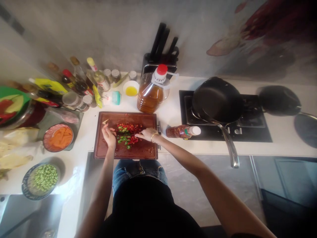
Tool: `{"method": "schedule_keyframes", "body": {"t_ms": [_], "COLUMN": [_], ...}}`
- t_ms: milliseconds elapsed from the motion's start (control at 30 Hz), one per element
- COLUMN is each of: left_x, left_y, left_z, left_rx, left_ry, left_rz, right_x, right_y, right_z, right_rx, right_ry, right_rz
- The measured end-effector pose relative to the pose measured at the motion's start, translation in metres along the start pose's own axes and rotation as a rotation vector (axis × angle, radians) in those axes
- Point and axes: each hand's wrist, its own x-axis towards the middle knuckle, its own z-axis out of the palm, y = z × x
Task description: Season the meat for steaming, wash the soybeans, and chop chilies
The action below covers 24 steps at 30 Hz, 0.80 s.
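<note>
My right hand [147,134] is closed around the handle of a knife [125,135]. Its thin dark blade lies across chopped red chillies [133,127] and green chillies [122,140] on a brown cutting board [146,152]. At the blade's tip end is my left hand [109,135], fingers partly spread and nothing visible in them; whether it touches the blade I cannot tell. A small pale piece [105,121] rests on the board just above that hand.
Behind the board stand a large oil jug [151,96], a knife block [146,62] and a small bowl [131,88] of yellow liquid. A bottle [178,131] lies right, beside a wok [218,100] on the stove. Bowls of green pieces [44,177] and orange slices [61,137] stand left.
</note>
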Motion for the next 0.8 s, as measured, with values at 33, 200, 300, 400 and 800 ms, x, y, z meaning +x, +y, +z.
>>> {"method": "schedule_keyframes", "body": {"t_ms": [33,200,300,400,800], "left_x": [0.001,0.003,0.001,0.002,0.02], "left_y": [0.001,-0.006,-0.007,0.001,-0.007], "left_z": [-0.002,0.001,0.006,0.007,0.02], "left_rx": [-0.008,-0.017,0.052,0.074,0.005], "left_ry": [0.013,0.017,-0.013,-0.02,0.012], "left_rz": [0.012,-0.011,0.011,0.032,0.047], "right_x": [-0.001,0.01,0.015,0.009,0.02], "right_y": [-0.003,0.0,0.008,0.008,0.01], "right_z": [-0.003,-0.007,0.0,0.003,-0.034], "right_rx": [0.001,-0.013,-0.006,0.006,0.005], "right_ry": [0.002,-0.012,-0.01,0.001,0.008], "right_rz": [-0.007,0.001,0.001,-0.002,-0.009]}}
